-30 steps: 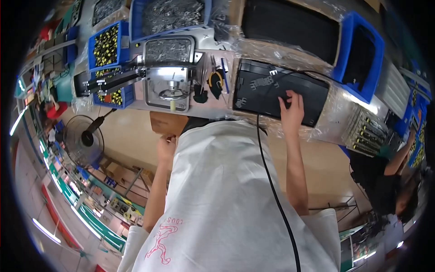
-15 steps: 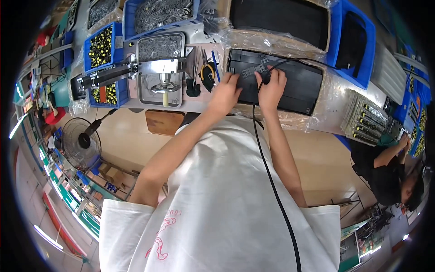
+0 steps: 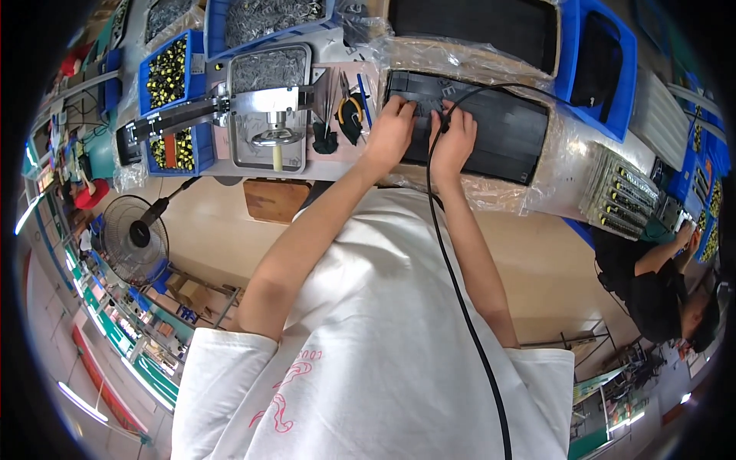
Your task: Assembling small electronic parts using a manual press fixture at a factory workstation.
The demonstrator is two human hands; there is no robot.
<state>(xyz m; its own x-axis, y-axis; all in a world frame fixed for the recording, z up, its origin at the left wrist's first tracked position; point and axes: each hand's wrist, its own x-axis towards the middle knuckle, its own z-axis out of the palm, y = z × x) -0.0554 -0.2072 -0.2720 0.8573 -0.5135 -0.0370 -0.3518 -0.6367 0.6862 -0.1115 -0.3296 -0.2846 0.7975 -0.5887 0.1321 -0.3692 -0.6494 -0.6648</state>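
Observation:
Both my hands are over a carton lined with clear film, which has a flat black panel in it. My left hand is at the panel's left part, its fingers bent and closed, the tips by small grey parts. Just to its right, my right hand has its thumb and fingers drawn together. What either hand pinches is hidden by the fingers and too small to make out. A black cable arches over the panel, passes by my right hand and runs down my shirt.
Left of the carton lie yellow-handled pliers and a hand press over a metal tray. Blue bins hold yellow-black parts. A second carton and a blue bin stand behind. At far right a co-worker works.
My left hand has moved up and slightly right, nearer my right hand. My right hand has shifted slightly left. Fewer of the grey parts show between them.

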